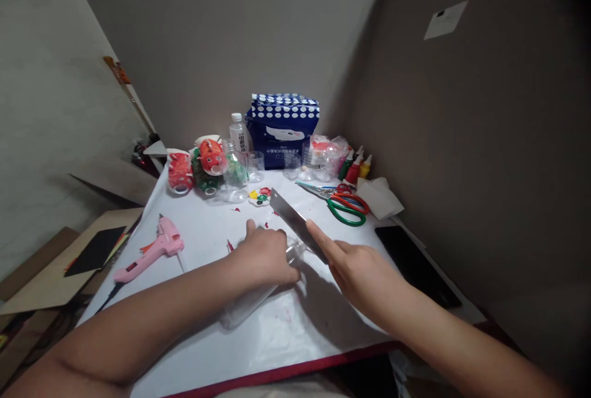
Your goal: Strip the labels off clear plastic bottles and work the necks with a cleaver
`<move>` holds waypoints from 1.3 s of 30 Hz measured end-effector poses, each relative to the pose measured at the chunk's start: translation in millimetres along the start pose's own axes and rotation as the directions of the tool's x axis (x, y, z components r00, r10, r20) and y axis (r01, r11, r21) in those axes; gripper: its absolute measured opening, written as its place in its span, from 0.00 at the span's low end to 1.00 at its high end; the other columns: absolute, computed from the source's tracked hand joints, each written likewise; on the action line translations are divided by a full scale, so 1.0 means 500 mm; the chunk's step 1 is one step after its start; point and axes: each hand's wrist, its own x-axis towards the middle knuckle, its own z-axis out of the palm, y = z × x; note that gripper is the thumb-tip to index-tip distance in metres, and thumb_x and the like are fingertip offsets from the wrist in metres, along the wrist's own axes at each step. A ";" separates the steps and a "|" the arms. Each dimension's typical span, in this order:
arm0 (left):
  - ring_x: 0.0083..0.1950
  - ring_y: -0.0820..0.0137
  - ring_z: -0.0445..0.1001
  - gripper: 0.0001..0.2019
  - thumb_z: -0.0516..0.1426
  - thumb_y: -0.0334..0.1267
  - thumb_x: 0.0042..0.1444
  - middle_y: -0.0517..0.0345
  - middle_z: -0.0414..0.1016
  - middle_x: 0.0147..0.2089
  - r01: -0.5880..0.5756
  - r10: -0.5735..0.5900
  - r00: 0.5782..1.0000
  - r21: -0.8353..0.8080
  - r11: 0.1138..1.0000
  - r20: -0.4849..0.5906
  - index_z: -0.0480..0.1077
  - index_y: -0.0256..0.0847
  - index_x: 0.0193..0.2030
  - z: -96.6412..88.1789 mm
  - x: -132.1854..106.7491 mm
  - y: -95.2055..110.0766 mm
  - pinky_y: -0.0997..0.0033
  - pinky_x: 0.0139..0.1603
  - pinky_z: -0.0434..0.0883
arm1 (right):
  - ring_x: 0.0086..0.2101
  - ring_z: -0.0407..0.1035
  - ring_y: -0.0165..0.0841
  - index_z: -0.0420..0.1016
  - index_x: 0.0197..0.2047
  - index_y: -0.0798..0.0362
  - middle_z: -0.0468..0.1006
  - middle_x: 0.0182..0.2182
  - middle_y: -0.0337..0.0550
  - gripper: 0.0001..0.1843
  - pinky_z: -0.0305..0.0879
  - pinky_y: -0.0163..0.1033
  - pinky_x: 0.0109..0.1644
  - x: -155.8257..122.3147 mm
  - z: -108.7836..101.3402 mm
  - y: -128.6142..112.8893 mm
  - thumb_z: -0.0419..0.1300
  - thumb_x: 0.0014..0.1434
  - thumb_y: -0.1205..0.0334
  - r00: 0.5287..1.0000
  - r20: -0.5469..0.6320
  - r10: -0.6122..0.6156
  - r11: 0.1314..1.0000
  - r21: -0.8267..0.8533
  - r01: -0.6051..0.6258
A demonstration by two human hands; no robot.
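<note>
My left hand is wrapped over a clear plastic bottle that lies on its side on the white-covered table. The neck end of the bottle points right, toward a wide metal knife blade. My right hand grips this knife, its index finger stretched along the blade; the handle is hidden in the palm. The blade is close to the bottle's neck, but I cannot tell whether it touches. Small red scraps and a paint palette with yellow, red and green paint lie just beyond.
On the left rests a pink glue gun. Red and green painted bottle figures stand behind, near a blue bag. Scissors, paint bottles, and a dark phone-like slab are on the right.
</note>
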 end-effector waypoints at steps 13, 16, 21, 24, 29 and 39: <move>0.33 0.57 0.72 0.21 0.55 0.55 0.41 0.52 0.74 0.28 -0.064 0.064 0.998 0.047 0.997 -0.010 0.69 0.38 0.34 0.001 0.001 0.013 0.45 0.56 0.53 | 0.23 0.67 0.33 0.40 0.70 0.53 0.77 0.26 0.43 0.38 0.55 0.33 0.27 -0.011 -0.033 0.025 0.47 0.59 0.73 0.998 0.044 0.032 0.997 0.074 -0.036; 0.36 0.55 0.72 0.23 0.56 0.56 0.39 0.50 0.76 0.31 -0.014 0.013 1.000 0.044 0.999 0.013 0.69 0.38 0.36 0.001 0.003 0.010 0.46 0.55 0.55 | 0.22 0.66 0.32 0.45 0.69 0.52 0.76 0.24 0.42 0.35 0.49 0.33 0.24 0.064 -0.050 0.016 0.49 0.60 0.69 0.998 0.021 0.058 0.996 0.073 -0.060; 0.45 0.48 0.71 0.25 0.57 0.58 0.37 0.49 0.76 0.32 0.021 -0.020 1.000 -0.015 1.000 0.022 0.69 0.40 0.36 0.000 0.001 0.000 0.52 0.51 0.61 | 0.24 0.68 0.33 0.40 0.70 0.56 0.78 0.28 0.44 0.39 0.51 0.34 0.26 0.052 -0.029 -0.002 0.49 0.58 0.73 0.999 -0.008 0.038 0.999 0.009 -0.038; 0.42 0.49 0.72 0.23 0.57 0.56 0.38 0.50 0.76 0.30 0.007 -0.006 0.999 -0.026 1.000 0.032 0.70 0.40 0.35 -0.003 -0.002 -0.001 0.48 0.54 0.59 | 0.22 0.67 0.33 0.36 0.70 0.57 0.77 0.27 0.43 0.42 0.53 0.35 0.26 -0.024 -0.001 0.001 0.48 0.55 0.76 0.999 -0.048 -0.008 0.999 -0.048 0.005; 0.36 0.54 0.73 0.27 0.55 0.61 0.41 0.50 0.75 0.30 -0.059 0.059 0.998 -0.025 0.998 0.019 0.70 0.38 0.37 0.002 0.001 0.000 0.44 0.56 0.54 | 0.20 0.67 0.32 0.35 0.70 0.56 0.76 0.24 0.41 0.43 0.57 0.33 0.25 -0.082 -0.004 0.017 0.47 0.53 0.77 1.000 -0.012 0.005 1.000 0.016 -0.005; 0.34 0.55 0.74 0.23 0.58 0.56 0.40 0.52 0.75 0.29 -0.024 0.024 1.000 -0.009 1.000 0.005 0.69 0.38 0.35 -0.002 -0.005 0.009 0.43 0.56 0.54 | 0.25 0.69 0.32 0.39 0.70 0.55 0.78 0.29 0.43 0.42 0.53 0.33 0.27 0.073 -0.032 -0.018 0.50 0.55 0.76 0.998 0.022 0.060 0.998 -0.037 -0.059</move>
